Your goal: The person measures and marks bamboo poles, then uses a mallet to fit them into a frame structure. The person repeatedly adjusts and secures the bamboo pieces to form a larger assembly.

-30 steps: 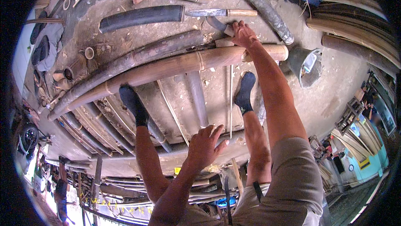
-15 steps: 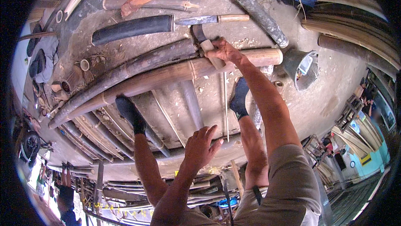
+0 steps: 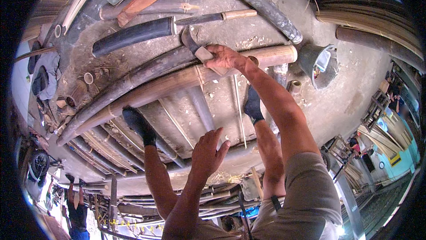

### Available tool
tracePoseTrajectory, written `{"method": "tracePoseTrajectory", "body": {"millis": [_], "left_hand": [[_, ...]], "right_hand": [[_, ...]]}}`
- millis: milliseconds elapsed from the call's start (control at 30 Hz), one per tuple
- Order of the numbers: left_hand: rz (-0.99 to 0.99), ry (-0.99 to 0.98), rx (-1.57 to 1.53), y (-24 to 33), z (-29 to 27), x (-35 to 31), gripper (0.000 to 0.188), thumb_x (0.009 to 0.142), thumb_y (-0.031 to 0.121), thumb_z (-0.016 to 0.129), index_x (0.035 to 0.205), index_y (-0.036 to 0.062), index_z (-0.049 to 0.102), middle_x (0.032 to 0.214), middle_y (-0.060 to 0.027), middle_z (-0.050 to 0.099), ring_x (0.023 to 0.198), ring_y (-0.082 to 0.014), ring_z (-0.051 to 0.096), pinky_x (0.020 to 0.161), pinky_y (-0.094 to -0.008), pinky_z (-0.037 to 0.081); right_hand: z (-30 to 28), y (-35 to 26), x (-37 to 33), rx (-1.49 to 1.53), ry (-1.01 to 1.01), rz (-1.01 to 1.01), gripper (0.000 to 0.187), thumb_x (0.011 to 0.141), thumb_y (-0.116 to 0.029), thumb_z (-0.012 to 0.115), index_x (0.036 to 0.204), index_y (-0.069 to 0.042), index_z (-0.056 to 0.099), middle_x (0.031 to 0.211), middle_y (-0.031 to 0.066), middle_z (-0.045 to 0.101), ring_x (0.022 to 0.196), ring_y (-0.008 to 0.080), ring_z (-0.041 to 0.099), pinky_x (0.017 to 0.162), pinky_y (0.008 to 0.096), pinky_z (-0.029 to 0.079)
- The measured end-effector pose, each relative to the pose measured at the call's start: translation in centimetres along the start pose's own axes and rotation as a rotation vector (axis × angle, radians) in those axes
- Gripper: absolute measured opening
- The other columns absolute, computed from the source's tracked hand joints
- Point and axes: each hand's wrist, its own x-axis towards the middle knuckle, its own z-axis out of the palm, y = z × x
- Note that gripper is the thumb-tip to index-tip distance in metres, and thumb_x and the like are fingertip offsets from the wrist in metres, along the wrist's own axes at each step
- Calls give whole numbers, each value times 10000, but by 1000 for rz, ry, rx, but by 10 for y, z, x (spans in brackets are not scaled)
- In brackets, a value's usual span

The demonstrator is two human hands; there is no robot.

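Observation:
My right hand (image 3: 225,58) is closed around a small adze with a dark curved blade (image 3: 191,40) and a pale wooden head (image 3: 204,54). It is over the upper side of a long brown bamboo pole (image 3: 159,90), left of the pole's pale cut end; whether the blade touches anything cannot be made out. A darker, mottled bamboo pole (image 3: 128,81) runs alongside, just beyond the brown one. Nearer to me, my left hand (image 3: 208,153) hangs with fingers extended and thumb apart, holding nothing.
Beyond the poles lie a long knife (image 3: 224,16) with a wooden handle, a black bamboo piece (image 3: 133,36) and a grey mottled bamboo length (image 3: 270,12). At right a dark bucket (image 3: 310,62) lies tipped. My socked feet are near the brown pole; a bamboo rack (image 3: 95,144) extends left.
My right hand has moved left along the brown pole with the adze. My left hand stays nearly where it was, open. The view has shifted slightly.

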Motion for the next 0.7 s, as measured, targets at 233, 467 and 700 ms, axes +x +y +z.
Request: {"method": "tracePoseTrajectory", "body": {"millis": [233, 467, 700], "left_hand": [[-163, 97, -139, -14, -2, 2, 535, 974, 364, 649, 1393, 46, 551, 1275, -224, 631, 1163, -389, 623, 999, -476, 489], [-499, 267, -997, -13, -3, 12, 850, 980, 527, 594, 1616, 160, 168, 1350, -185, 585, 1202, -287, 587, 1045, -436, 455], [-529, 268, -1432, 19, -20, 16, 770, 964, 350, 609, 1583, 110, 218, 1169, -158, 629, 1094, -276, 627, 957, -416, 522]], "right_hand": [[-24, -100, -65, -240, 15, 0, 586, 843, -391, 687, 1327, -80, 576, 1006, 207, 687, 984, 344, 680, 862, 416, 545], [49, -125, -195, 380, 213, -24, 708, 791, -326, 844, 1360, -40, 535, 1260, 165, 602, 1085, 269, 635, 945, 410, 538], [123, -171, -254, -62, 161, -59, 846, 787, -336, 823, 1482, -48, 438, 1334, 255, 530, 1221, 475, 522, 1072, 498, 438]]}}
